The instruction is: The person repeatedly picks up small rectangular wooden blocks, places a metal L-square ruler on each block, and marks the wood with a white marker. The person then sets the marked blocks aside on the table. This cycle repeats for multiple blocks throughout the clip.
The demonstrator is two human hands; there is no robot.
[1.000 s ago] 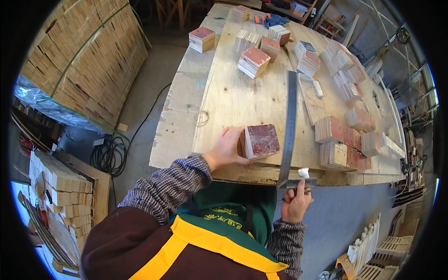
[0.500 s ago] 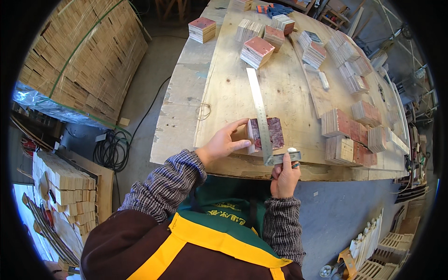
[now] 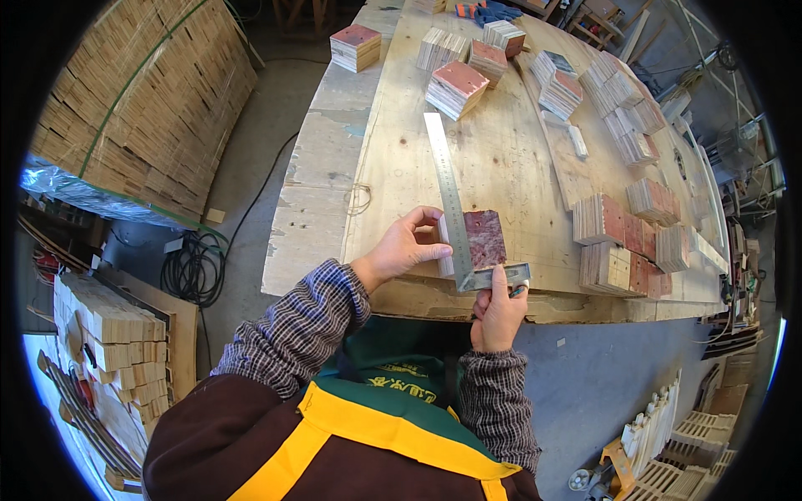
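Off to the left of your left hand (image 3: 407, 248), down on the floor, there's a coil of black cable (image 3: 194, 265) and, further up, a strapped pallet of wood pieces (image 3: 142, 108). Your left hand itself is curled around the left edge of a small stack of red-topped wood tiles (image 3: 480, 238) sitting near the front edge of the tabletop (image 3: 501, 159), fingers closed on it. Just right of those fingers, a steel square (image 3: 455, 213) lies across the stack, its long blade running away from you up the tabletop. Your right hand (image 3: 499, 313) is just below the stack, pinched shut on the square's short leg at the tabletop's edge. Further right of that hand sit more tile stacks (image 3: 622, 246), and others are scattered up the far end.
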